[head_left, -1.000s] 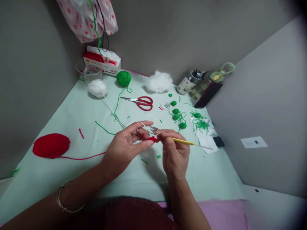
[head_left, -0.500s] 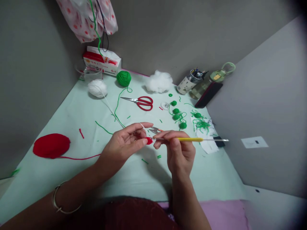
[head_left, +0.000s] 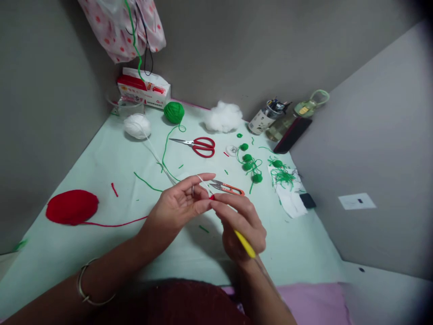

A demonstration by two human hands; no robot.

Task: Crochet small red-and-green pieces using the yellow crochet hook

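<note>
Between the fingertips of my left hand is a small red crochet piece, mostly covered by fingers. White yarn runs over my left index finger down to it. My right hand has thumb and index finger at the same piece, and a crochet hook with a yellow handle is held in its palm, pointing down toward the wrist. The hook's working tip is hidden. Just behind the fingers lie orange thread snips. A red yarn strand leads from under my left hand to a red yarn ball.
Farther back are a white yarn ball, a green yarn ball, red-handled scissors and white stuffing. Several small green crocheted balls lie to the right. A pen holder and a dark phone stand behind them.
My right hand has turned and moved in to pinch the red piece. The hook has swung from pointing right to pointing down into the palm, uncovering the snips.
</note>
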